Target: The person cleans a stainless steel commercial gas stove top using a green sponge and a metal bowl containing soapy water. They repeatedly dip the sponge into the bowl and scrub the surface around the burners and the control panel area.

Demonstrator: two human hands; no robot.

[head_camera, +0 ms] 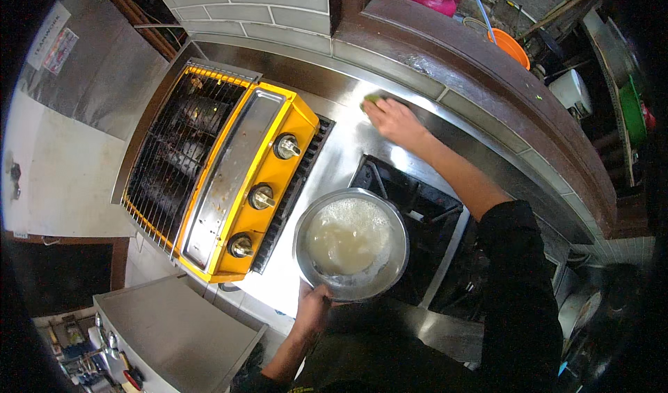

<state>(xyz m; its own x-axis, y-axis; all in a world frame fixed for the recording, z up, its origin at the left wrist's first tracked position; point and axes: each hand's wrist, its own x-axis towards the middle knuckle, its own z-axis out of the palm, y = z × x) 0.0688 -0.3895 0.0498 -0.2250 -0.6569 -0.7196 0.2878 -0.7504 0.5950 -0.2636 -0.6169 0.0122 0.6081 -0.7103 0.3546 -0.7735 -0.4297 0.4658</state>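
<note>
My right hand [394, 121] presses a green scouring pad [369, 101] to the stainless steel surface [342, 119] by the low back wall. With my left hand [313, 309] I grip the near rim of a round metal bowl [402, 236], which holds cloudy, foamy liquid [347, 236]. The bowl is over the steel surface and the near left part of a black gas hob [422, 205]; whether it rests there or is held up, I cannot tell. My fingers under the bowl's rim are partly hidden.
To the left stands a yellow grill [261, 184] with knobs and a wire grate [182, 148]. A brown ledge [469, 64] runs behind the steel back wall. A steel cabinet [177, 330] is at the lower left, with utensils [99, 356] beside it.
</note>
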